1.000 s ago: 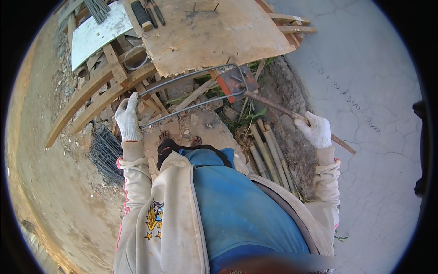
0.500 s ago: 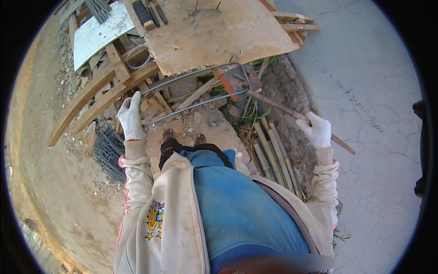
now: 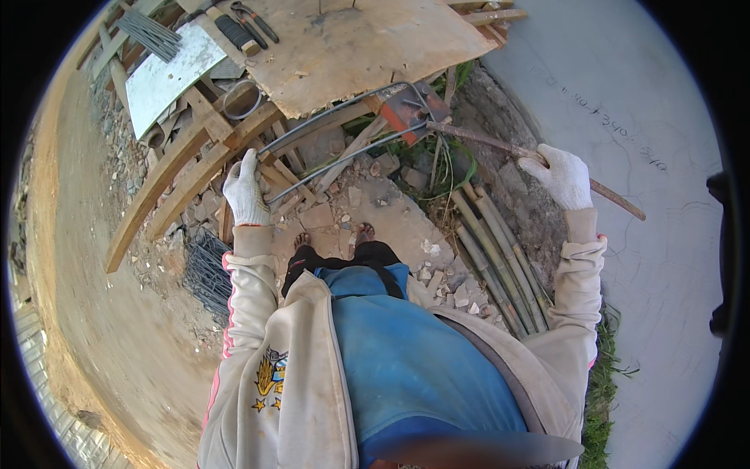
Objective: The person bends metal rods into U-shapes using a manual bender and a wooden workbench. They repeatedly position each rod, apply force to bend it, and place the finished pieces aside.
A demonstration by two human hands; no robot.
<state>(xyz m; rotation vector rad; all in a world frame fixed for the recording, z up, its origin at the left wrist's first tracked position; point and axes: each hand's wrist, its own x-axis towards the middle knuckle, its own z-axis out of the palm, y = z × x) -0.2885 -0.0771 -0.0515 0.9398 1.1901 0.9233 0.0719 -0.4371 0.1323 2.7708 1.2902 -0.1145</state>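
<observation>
My left hand (image 3: 247, 190), in a white knit glove, is closed on the loose ends of a bent steel rod (image 3: 344, 162). The rod makes a long U, and its far bend rests at a red-and-grey metal plate (image 3: 408, 112). My right hand (image 3: 561, 177), gloved too, is wrapped round a rusty metal bar (image 3: 484, 141). This bar's far end meets the rod at the plate's right side; its near end sticks out past my hand. How bar and rod engage there is too small to tell.
Ahead lies a worn board (image 3: 336, 47) with pincers (image 3: 255, 21) and a roll of dark wire (image 3: 232, 31). Curved timbers (image 3: 183, 176) and bundled wire rods (image 3: 207, 273) are at left. Bamboo poles (image 3: 500, 262) lie right of my feet, beside a cracked grey slab (image 3: 656, 258).
The view has shifted a little. My right hand has swung the rusty bar slightly away from me. My left hand keeps its hold on the steel rod.
</observation>
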